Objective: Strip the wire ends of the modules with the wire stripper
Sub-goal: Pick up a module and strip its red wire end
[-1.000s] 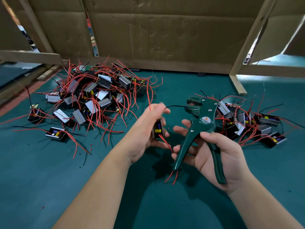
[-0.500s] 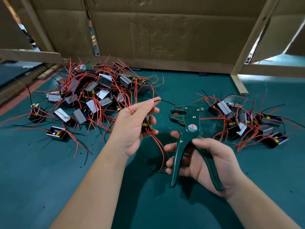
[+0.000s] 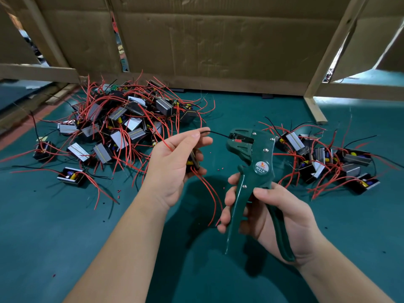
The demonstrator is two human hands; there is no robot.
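My left hand (image 3: 175,165) grips a small black module (image 3: 194,161) and pinches its black wire (image 3: 216,132) between thumb and forefinger. That wire runs right into the jaws of the green wire stripper (image 3: 253,158). Red wires from the module hang down below my palm. My right hand (image 3: 269,213) holds the stripper upright by its two handles, fingers wrapped round them, jaws pointing left.
A big heap of modules with red wires (image 3: 122,127) lies at the back left of the green mat (image 3: 65,226). A smaller group of modules (image 3: 328,158) lies to the right. Cardboard walls (image 3: 218,40) and wooden bars close off the back. Bits of stripped insulation dot the mat.
The wire left the stripper jaws as my hands parted, then the stripper came back and the black wire end now sits in the jaws again.
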